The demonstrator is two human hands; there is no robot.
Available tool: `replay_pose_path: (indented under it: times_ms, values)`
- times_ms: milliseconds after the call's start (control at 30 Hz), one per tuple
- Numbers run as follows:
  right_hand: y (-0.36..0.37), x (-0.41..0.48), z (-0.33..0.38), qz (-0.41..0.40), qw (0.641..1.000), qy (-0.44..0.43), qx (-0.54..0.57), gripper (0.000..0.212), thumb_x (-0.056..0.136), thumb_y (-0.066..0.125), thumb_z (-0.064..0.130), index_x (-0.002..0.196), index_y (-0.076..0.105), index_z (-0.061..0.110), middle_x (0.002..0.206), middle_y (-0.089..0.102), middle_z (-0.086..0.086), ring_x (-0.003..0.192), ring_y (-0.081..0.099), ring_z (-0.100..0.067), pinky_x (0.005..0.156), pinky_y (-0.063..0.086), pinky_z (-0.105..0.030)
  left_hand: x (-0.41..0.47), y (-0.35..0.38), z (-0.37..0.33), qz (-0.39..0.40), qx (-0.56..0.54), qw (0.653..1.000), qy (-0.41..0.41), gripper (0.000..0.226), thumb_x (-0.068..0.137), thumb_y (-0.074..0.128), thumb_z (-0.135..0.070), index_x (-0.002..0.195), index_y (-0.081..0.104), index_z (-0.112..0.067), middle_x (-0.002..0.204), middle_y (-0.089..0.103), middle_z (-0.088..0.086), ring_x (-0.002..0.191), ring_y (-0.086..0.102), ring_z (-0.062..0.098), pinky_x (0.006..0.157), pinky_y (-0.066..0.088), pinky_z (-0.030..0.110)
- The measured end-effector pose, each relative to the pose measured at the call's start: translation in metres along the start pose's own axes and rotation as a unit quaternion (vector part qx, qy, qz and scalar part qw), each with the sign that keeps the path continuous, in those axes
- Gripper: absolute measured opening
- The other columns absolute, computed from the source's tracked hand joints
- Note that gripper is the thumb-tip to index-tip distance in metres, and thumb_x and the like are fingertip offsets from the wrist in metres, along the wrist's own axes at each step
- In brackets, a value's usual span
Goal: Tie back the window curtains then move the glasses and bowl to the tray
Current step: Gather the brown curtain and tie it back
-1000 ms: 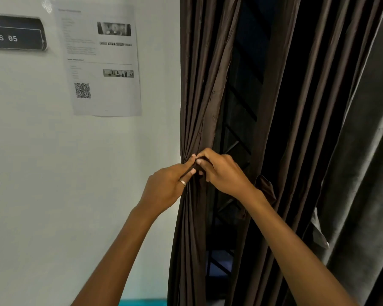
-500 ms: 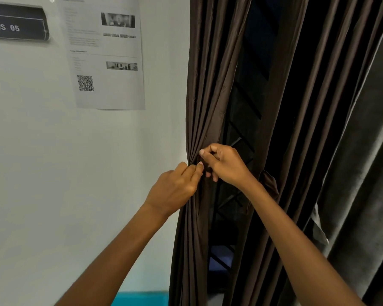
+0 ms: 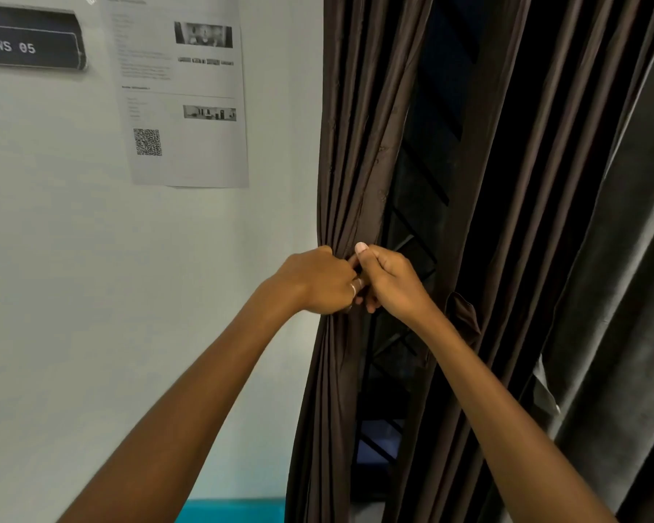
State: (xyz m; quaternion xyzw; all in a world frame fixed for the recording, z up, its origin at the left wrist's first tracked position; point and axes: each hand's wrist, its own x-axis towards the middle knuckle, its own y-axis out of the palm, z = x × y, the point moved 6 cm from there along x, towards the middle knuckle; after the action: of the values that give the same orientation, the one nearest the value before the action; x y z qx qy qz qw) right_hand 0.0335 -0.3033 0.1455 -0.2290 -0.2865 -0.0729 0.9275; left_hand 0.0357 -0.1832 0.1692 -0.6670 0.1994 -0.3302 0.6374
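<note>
Curtain [image 3: 350, 152], dark brown, bunched into tight folds right at the grip, fanning out above and below it. Left hand [image 3: 316, 283] curled round the gathered folds; right hand [image 3: 387, 283] touching it, fingers pinching the same bunch. Window bars [image 3: 418, 205] just right of the grip; paper notice [image 3: 182, 92] up-left on the wall.

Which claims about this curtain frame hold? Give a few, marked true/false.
1. Both the left hand and the right hand have a grip on the bunched brown curtain. True.
2. The left hand wears a ring. True.
3. The black sign reads WS 07. False: it reads WS 05.
4. The printed sheet hangs right of the curtain. False: it hangs left of it, on the wall.
</note>
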Motion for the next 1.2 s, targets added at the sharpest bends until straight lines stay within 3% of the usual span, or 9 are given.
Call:
replay_pose_path:
  times_ms: [133,200,367,500,567,800,967,1100,1200]
  values:
    - [-0.004,-0.015,-0.006,-0.013,0.999,0.013,0.036,0.026,0.103,0.048,0.04,0.096,0.063,0.019,0.066,0.068,-0.006,0.054,0.063,-0.021,0.05,0.048,-0.027,0.013,-0.007,0.0,0.075,-0.077,0.994,-0.013,0.038,0.105,0.039,-0.028,0.086,0.067,-0.012,0.079,0.063,0.003,0.075,0.056,0.017,0.073,0.046,0.033]
    - [-0.003,-0.028,-0.01,-0.001,0.997,0.022,0.069,0.019,0.096,0.057,0.041,0.105,0.056,0.024,0.073,0.069,-0.002,0.063,0.065,-0.018,0.055,0.049,-0.029,0.016,-0.007,0.001,0.096,-0.093,0.991,-0.019,0.037,0.105,0.041,-0.025,0.095,0.069,-0.004,0.085,0.065,0.008,0.078,0.056,0.019,0.076,0.046,0.034]
    - [0.006,-0.056,-0.007,-0.05,0.998,-0.016,-0.047,0.057,0.073,0.08,0.058,0.111,0.04,0.043,0.098,0.067,0.021,0.082,0.07,-0.002,0.066,0.055,-0.014,0.021,-0.005,-0.002,0.103,-0.108,0.989,-0.017,0.037,0.107,0.042,-0.03,0.078,0.062,-0.018,0.075,0.06,-0.002,0.069,0.052,0.011,0.064,0.039,0.025]
    - [0.01,-0.059,-0.002,-0.14,0.987,-0.019,-0.075,0.054,0.078,0.082,0.049,0.113,0.043,0.035,0.09,0.068,0.018,0.079,0.069,0.004,0.061,0.055,-0.013,0.023,-0.002,-0.005,0.098,-0.095,0.99,-0.022,0.04,0.107,0.04,-0.032,0.073,0.057,-0.019,0.07,0.053,-0.001,0.064,0.048,0.01,0.061,0.037,0.023]
    - [0.011,-0.058,-0.003,-0.151,0.988,0.007,-0.026,0.048,0.08,0.085,0.035,0.112,0.05,0.032,0.087,0.07,0.017,0.079,0.07,0.004,0.063,0.055,-0.012,0.022,0.0,-0.002,0.078,-0.08,0.993,-0.031,0.041,0.107,0.04,-0.033,0.073,0.056,-0.019,0.071,0.054,0.0,0.064,0.049,0.011,0.061,0.037,0.024]
    - [0.019,-0.053,-0.014,-0.119,0.958,0.123,0.23,0.051,0.079,0.082,0.0,0.123,0.062,0.017,0.11,0.076,0.002,0.102,0.074,-0.014,0.095,0.059,-0.039,0.015,0.006,0.009,0.017,-0.081,0.995,-0.047,0.041,0.107,0.038,-0.032,0.072,0.055,-0.019,0.076,0.058,0.002,0.089,0.061,0.023,0.075,0.046,0.034]
    - [0.009,-0.058,-0.019,-0.175,0.949,0.114,0.236,0.052,0.08,0.08,-0.004,0.124,0.068,0.022,0.111,0.076,0.008,0.106,0.072,-0.009,0.097,0.058,-0.032,0.007,0.02,0.012,-0.103,-0.239,0.965,-0.025,0.042,0.106,0.047,-0.032,0.065,0.05,-0.025,0.063,0.051,-0.003,0.058,0.05,0.011,0.058,0.037,0.024]
    - [0.004,-0.064,-0.023,-0.232,0.95,0.092,0.189,0.041,0.079,0.082,-0.002,0.106,0.077,0.028,0.11,0.075,0.004,0.098,0.074,-0.009,0.091,0.06,-0.029,-0.002,0.037,0.013,-0.2,-0.321,0.925,-0.035,0.039,0.104,0.05,-0.036,0.068,0.054,-0.023,0.067,0.053,-0.004,0.061,0.051,0.009,0.059,0.039,0.021]
    - [-0.002,-0.064,-0.023,-0.243,0.954,0.072,0.159,0.037,0.079,0.083,0.0,0.098,0.077,0.031,0.108,0.074,0.005,0.093,0.075,-0.006,0.087,0.06,-0.024,-0.001,0.043,0.018,-0.215,-0.344,0.913,-0.048,0.038,0.103,0.051,-0.04,0.083,0.067,-0.011,0.076,0.062,0.003,0.07,0.06,0.016,0.066,0.049,0.029]
